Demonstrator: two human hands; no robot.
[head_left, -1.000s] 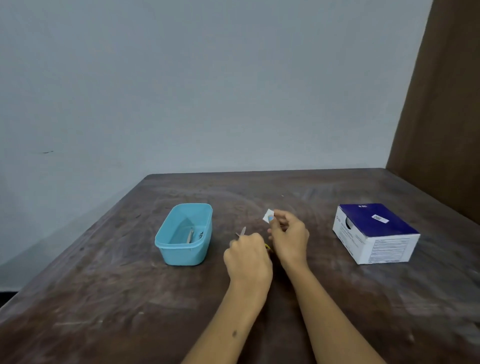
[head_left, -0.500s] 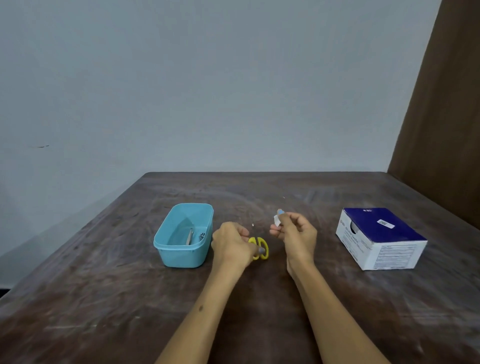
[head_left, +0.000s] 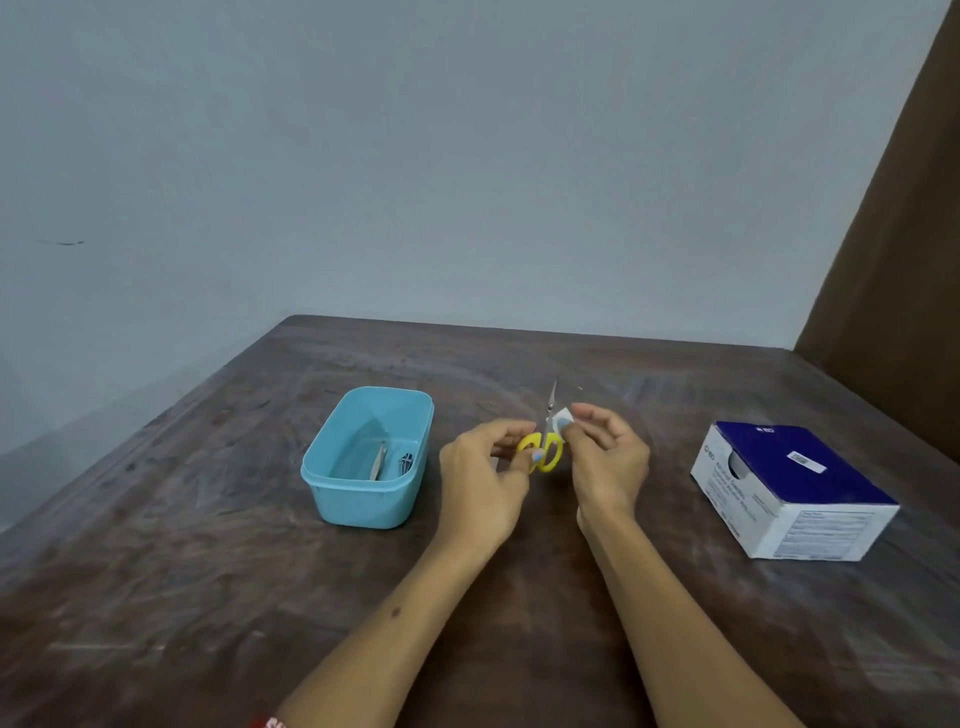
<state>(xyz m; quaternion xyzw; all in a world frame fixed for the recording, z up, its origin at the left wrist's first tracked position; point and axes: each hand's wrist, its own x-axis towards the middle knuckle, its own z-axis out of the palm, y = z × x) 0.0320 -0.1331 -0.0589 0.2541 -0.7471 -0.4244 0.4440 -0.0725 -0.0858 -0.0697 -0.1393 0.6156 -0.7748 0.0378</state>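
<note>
My left hand (head_left: 480, 475) grips small scissors (head_left: 544, 448) by their yellow handles, over the middle of the table. The metal blades point away from me and look closed. My right hand (head_left: 605, 457) pinches a small white and blue packet (head_left: 562, 417) between thumb and fingers, just right of the blades and touching or nearly touching them. Both hands are raised a little above the brown wooden table (head_left: 208, 571).
A light blue plastic tub (head_left: 363, 501) stands left of my hands, with tweezers (head_left: 378, 460) and another small metal tool (head_left: 405, 462) inside. A blue and white cardboard box (head_left: 789, 488) sits at the right. A grey wall lies behind, a brown panel at the right.
My left hand turned the scissors so the blades point away and brought them beside the packet. My right hand stayed in place, holding the packet.
</note>
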